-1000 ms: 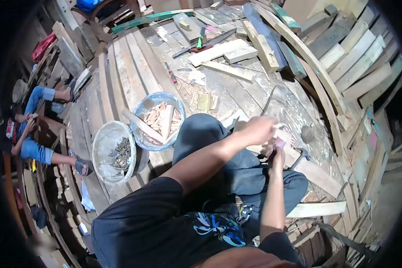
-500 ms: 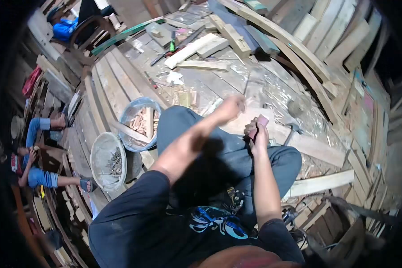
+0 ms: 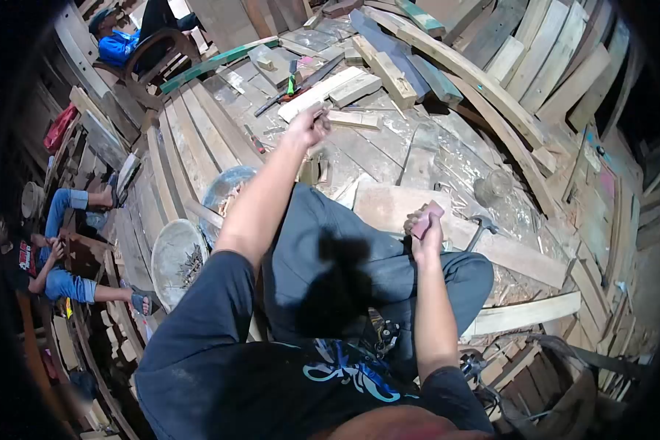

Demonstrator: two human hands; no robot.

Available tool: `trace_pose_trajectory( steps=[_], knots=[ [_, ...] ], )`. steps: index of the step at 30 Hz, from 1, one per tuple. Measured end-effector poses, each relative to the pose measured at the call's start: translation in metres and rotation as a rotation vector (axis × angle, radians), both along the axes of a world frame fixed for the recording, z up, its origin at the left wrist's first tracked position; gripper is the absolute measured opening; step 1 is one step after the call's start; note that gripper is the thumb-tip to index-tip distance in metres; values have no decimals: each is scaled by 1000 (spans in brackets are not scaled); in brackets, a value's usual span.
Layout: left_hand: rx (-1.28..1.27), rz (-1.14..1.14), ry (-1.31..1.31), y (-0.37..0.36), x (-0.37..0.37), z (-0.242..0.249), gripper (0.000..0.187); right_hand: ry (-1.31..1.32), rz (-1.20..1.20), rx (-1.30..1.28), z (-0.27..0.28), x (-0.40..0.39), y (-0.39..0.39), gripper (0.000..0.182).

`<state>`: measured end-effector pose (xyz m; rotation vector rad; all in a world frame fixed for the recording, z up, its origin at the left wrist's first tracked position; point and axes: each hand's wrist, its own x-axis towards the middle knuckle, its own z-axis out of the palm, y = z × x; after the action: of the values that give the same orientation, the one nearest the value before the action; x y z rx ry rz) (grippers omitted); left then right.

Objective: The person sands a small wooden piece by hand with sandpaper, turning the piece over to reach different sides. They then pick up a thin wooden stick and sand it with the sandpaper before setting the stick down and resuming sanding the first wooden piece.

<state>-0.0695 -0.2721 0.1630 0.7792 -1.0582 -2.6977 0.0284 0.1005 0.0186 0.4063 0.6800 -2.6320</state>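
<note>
One pink block (image 3: 430, 218), we note, sits clasped in our right hand (image 3: 428, 240), long axis roughly one-to-seven o'clock, lying at four o'clock from our left hand (image 3: 312, 127), well apart, whose blurred grip we cannot tell.

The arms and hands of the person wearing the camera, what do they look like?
The bare left hand and bare right hand wear no gloves. The left forearm and right forearm are uncovered, with no watch or bracelet showing. The short, dark cloth left sleeve and matching right sleeve look plain. The left hand is too blurry to check for rings.
</note>
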Motion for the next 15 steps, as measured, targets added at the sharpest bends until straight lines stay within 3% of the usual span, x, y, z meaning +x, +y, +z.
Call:
trace_pose_trajectory(
  steps=[1,5,6,7,11,13,15],
  knots=[
    [28,-129,99,3,13,-10,9,-37,-3,-20,6,-1,-1,24],
    [-85,23,164,-3,27,-6,12,-17,26,97,11,-5,-7,31],
    [-106,-28,209,-9,23,-13,12,-26,44,-13,-19,-13,-6,31],
    [-103,-5,170,5,32,4,11,-43,35,19,-14,-12,-8,30],
    [58,-21,319,-25,11,-23,12,-46,-12,86,-9,-4,-10,30],
    [64,104,374,-13,16,-3,12,-26,-25,165,2,0,-12,30],
    [166,90,512,-23,17,-3,12,-12,-1,65,8,0,-9,32]
  ],
)
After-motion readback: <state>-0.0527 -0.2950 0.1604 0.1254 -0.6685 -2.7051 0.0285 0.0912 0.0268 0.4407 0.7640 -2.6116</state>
